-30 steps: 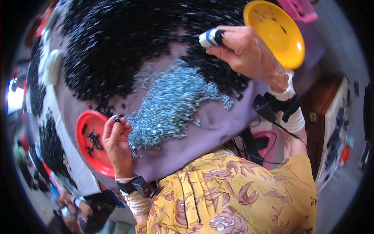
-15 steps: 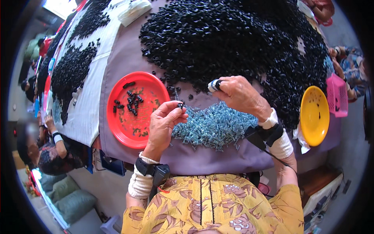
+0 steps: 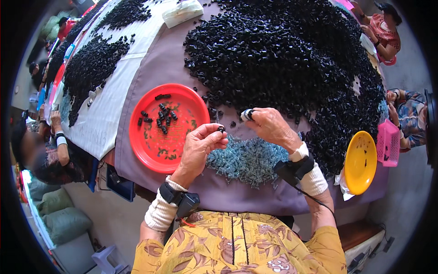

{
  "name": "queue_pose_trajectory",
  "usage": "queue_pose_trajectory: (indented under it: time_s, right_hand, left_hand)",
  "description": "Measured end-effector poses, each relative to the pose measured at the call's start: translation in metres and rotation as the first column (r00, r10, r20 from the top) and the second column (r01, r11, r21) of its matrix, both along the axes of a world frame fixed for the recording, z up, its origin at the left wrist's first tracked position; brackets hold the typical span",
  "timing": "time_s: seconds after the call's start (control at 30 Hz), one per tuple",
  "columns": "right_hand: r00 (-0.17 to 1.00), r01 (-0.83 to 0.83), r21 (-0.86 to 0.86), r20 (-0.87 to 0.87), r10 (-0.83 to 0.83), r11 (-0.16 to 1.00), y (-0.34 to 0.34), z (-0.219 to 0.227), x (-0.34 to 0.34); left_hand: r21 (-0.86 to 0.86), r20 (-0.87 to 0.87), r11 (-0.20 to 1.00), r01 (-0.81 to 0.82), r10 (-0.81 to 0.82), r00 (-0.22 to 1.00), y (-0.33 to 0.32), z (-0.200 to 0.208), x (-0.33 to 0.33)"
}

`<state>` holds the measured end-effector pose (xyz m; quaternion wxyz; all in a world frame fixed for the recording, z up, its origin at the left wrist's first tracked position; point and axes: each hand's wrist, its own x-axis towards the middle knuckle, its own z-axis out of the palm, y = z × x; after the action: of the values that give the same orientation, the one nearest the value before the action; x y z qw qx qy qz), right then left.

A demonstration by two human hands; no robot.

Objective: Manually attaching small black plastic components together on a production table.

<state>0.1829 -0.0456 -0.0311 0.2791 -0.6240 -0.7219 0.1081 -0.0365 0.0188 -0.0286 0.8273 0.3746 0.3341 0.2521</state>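
Observation:
Between thumb and forefinger, my left hand (image 3: pixel 200 148) pinches a small black plastic piece (image 3: pixel 221 129), just right of a red round plate (image 3: pixel 137 153). Several black pieces joined into short lengths (image 3: pixel 164 129) lie on that plate. My right hand (image 3: pixel 273 128) is closed, its fingertips down by the near edge of a large heap of black plastic pieces (image 3: pixel 273 59). One of its fingers wears a white and dark wrapping (image 3: pixel 247 114). What those fingertips hold, if anything, is hidden. Below both hands spreads a pile of small metal springs (image 3: pixel 248 160).
A yellow plate (image 3: pixel 360 171) and a pink basket (image 3: pixel 388 148) stand at the right edge of the purple tablecloth (image 3: pixel 219 198). Across the left, more black pieces (image 3: pixel 93 64) lie on white cloth (image 3: pixel 123 77). Other people sit along both sides.
My right hand has come left, closer to my left hand, with its fingertips lower by the heap. My left hand keeps its pinch beside the red plate. The whole view has shifted slightly.

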Motion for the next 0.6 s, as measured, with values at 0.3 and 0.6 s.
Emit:
queue_pose_trajectory:
  time_s: [0.3, 0.6]
  right_hand:
    - [0.976, -0.004, -0.167, 0.212, 0.04, 0.986, 0.015, -0.01, -0.03]
    - [0.986, 0.017, -0.115, 0.165, 0.002, 0.993, 0.01, -0.004, -0.023]
  left_hand:
    - [0.006, 0.007, 1.0, -0.01, 0.01, 1.0, 0.004, -0.002, -0.004]
    - [0.003, -0.006, 1.0, -0.006, 0.006, 1.0, 0.003, -0.001, -0.001]
